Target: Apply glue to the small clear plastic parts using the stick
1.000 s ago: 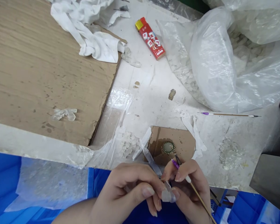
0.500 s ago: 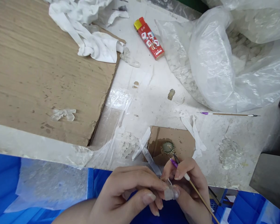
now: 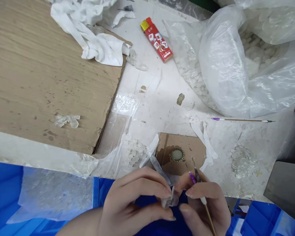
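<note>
My left hand (image 3: 135,205) and my right hand (image 3: 204,206) meet at the bottom edge, both pinching a small clear plastic piece (image 3: 170,200) between fingertips. The right hand also carries a thin wooden stick tool (image 3: 203,198) with a purple band and dark tip, held between its fingers. Just beyond the hands, a round gold-rimmed ornament with a pale centre (image 3: 177,154) lies on a small brown cardboard square (image 3: 186,147). A strip of clear tape (image 3: 159,168) rises from the left fingers.
A large cardboard sheet (image 3: 46,65) covers the left of the white table. White rags (image 3: 93,36), a red lighter (image 3: 157,40), big clear bags of small pale pieces (image 3: 236,59), a second stick tool (image 3: 241,120) and a blue bin (image 3: 27,203) surround the work spot.
The stick tip has drawn back from the ornament toward me. Both hands have shifted slightly and turned the clear piece between the fingertips.
</note>
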Action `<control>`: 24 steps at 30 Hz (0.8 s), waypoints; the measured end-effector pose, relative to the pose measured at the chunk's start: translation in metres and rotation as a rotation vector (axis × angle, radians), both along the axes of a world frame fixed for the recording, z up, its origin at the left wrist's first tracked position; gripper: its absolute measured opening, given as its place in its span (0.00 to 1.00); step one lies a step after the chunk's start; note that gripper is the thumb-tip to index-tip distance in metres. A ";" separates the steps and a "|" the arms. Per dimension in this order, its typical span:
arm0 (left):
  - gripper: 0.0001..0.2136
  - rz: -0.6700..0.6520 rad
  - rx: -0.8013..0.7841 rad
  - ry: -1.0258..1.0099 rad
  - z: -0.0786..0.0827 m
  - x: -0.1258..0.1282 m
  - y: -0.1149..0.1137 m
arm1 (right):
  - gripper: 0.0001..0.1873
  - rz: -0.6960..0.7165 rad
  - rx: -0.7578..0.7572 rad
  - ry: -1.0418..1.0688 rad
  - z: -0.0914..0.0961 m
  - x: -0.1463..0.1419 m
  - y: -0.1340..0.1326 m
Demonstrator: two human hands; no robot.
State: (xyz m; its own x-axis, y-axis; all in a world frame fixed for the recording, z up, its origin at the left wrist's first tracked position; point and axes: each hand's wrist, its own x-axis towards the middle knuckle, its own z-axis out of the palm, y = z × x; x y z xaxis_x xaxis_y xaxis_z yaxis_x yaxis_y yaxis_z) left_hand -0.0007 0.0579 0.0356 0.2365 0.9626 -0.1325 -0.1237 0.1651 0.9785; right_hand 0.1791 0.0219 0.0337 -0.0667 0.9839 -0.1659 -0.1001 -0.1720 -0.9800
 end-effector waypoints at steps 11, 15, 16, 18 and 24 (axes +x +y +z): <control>0.06 0.161 -0.359 -0.312 -0.005 0.006 -0.011 | 0.11 -0.122 0.191 -0.445 -0.027 0.013 0.001; 0.07 0.259 -0.310 -0.288 -0.005 0.008 -0.010 | 0.13 -0.054 0.359 -0.718 -0.036 0.013 0.003; 0.07 0.255 -0.296 -0.271 -0.005 0.008 -0.009 | 0.14 -0.043 0.388 -0.753 -0.038 0.013 0.004; 0.07 0.228 -0.251 -0.225 -0.005 0.007 -0.005 | 0.14 -0.025 0.430 -0.796 -0.040 0.012 0.006; 0.06 0.182 -0.144 -0.182 -0.008 0.001 -0.001 | 0.15 0.001 0.520 -0.867 -0.044 0.011 0.009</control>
